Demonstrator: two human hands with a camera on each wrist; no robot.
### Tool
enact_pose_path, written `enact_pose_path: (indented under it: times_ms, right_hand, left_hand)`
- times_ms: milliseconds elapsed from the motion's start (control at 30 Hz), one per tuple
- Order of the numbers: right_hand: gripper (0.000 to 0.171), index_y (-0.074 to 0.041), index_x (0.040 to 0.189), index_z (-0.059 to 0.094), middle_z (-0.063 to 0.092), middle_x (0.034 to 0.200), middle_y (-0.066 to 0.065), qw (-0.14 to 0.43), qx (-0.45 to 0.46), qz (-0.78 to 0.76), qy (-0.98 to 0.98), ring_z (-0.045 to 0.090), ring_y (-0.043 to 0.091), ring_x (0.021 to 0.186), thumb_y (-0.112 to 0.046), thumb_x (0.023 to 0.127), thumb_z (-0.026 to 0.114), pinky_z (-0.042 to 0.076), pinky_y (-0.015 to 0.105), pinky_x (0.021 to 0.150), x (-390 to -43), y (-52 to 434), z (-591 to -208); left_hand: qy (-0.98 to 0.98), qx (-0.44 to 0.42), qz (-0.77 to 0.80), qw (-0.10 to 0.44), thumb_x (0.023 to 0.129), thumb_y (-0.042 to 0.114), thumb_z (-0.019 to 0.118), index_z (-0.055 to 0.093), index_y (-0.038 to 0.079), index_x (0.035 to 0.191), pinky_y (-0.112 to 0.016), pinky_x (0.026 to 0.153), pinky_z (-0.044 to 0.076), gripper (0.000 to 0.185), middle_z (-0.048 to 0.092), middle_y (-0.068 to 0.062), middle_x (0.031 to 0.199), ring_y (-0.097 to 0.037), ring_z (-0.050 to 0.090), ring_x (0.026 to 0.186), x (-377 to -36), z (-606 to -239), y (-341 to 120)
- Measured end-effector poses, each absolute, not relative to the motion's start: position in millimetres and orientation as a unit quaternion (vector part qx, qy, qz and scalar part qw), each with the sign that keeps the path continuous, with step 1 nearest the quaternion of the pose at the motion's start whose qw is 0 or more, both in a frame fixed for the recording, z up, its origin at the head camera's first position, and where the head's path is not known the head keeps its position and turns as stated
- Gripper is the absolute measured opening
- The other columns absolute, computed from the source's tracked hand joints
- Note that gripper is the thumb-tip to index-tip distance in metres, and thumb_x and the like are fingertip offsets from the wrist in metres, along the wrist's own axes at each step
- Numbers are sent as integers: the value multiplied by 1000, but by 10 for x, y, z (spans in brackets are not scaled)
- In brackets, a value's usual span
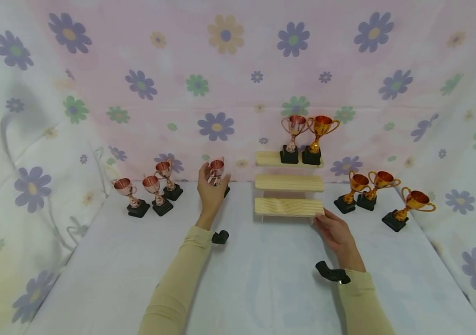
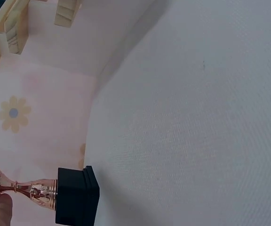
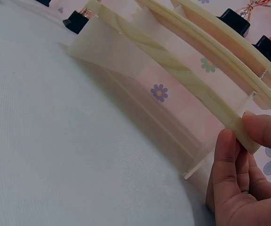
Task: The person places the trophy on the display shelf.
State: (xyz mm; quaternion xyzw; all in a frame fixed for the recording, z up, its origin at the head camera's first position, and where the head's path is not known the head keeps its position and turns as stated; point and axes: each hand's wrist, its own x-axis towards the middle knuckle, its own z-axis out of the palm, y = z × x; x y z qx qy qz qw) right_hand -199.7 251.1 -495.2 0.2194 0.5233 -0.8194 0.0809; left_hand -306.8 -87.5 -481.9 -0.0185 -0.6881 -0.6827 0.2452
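My left hand (image 1: 214,180) grips a rose-coloured trophy (image 1: 217,168) by its stem, near the back of the table. In the left wrist view its black base (image 2: 77,196) sits low at the cloth; whether it touches I cannot tell. My right hand (image 1: 325,218) pinches the right end of the lowest board (image 3: 173,70) of a three-step wooden shelf (image 1: 289,207), thumb (image 3: 267,132) on top and fingers (image 3: 226,160) beneath. On the top step stand a rose trophy (image 1: 292,135) and a gold trophy (image 1: 319,135).
Three rose trophies (image 1: 154,193) stand in a group at the back left. Three gold trophies (image 1: 378,186) stand right of the shelf. A flowered cloth backdrop (image 1: 221,70) closes off the back and sides. White cloth (image 1: 263,279) covers the table.
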Motion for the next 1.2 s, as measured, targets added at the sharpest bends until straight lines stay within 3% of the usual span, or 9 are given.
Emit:
enact_pose_path:
  times_ms: [300, 500, 733, 933, 1200]
  right_hand:
    - [64, -10, 162, 24, 37, 156, 4, 83, 223, -818, 524, 53, 5, 117, -5, 105, 54, 50, 14, 100, -1996, 2513, -4976]
    - [65, -10, 162, 25, 41, 151, 2, 80, 225, -816, 527, 53, 6, 117, -6, 104, 56, 50, 14, 99, -1989, 2515, -4973]
    - [65, -9, 161, 25, 47, 140, -3, 81, 223, -819, 522, 55, 5, 112, -5, 104, 55, 51, 13, 98, -1986, 2518, -4957]
    - [64, -9, 161, 25, 45, 144, -1, 81, 224, -818, 524, 55, 5, 113, -5, 105, 55, 51, 14, 98, -1982, 2515, -4960]
    - [64, -9, 161, 26, 45, 146, 0, 80, 222, -819, 523, 54, 6, 115, -5, 104, 56, 51, 14, 99, -1988, 2519, -4950]
  left_hand:
    - [-668, 22, -692, 273, 78, 9, 89, 50, -2, 141, -45, 98, 53, 75, 55, -19, 124, -27, 56, 107, -3152, -4842, -817]
    - [-671, 25, -684, 284, 79, 5, 87, 55, -4, 133, -49, 93, 56, 63, 59, -20, 118, -27, 59, 101, -3176, -4829, -832]
    - [-666, 1, -690, 284, 80, -1, 85, 63, -6, 122, -52, 91, 58, 47, 64, -22, 116, -29, 64, 100, -3188, -4823, -871]
    - [-658, -9, -706, 262, 80, -3, 84, 63, -8, 127, -52, 95, 57, 51, 65, -26, 121, -33, 64, 106, -3145, -4793, -906]
    - [-663, -44, -706, 246, 84, -10, 78, 62, -14, 127, -50, 95, 58, 46, 65, -33, 113, -30, 66, 103, -2943, -4547, -977]
